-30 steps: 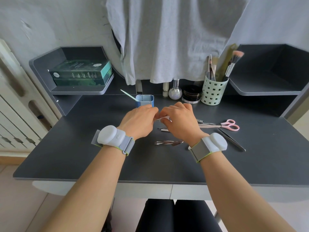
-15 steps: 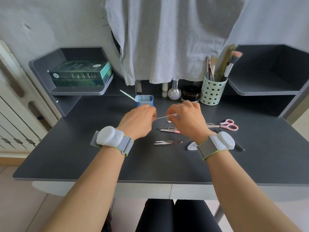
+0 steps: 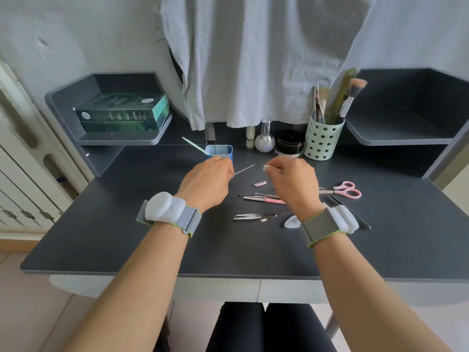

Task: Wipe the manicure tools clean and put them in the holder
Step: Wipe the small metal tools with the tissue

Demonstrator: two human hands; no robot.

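Though green boxes [image 3: 124, 111] carry print, none reads clearly.

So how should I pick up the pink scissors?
Take the pink scissors by their pink loops, coming from the right with the right hand. The loops lie at the right end, clear of other tools, while the blades point left toward the pile of metal tools. Keep fingers off the blades.

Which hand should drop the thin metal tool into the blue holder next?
Left, probably. The left hand already pinches the thin metal tool and sits right beside the blue holder; the right hand holds a white wipe.
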